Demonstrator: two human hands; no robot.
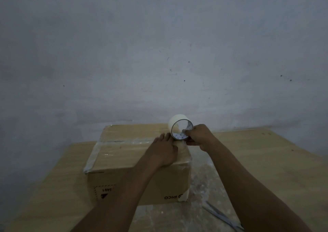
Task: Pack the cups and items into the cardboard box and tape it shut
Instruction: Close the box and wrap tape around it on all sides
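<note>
There is one box (124,153). There is one tape (174,120). There are two hands, one left hand (164,151) and one right hand (198,137). There is one table (266,160), one thin grey tool (223,217) and one wall (159,54).

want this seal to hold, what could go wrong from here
The tape roll in the right hand is at the right edge of the cardboard box; pulled askew, the strip may drift off the seam. The left hand presses only near that end, and the laid tape looks wrinkled and may lift.
</note>
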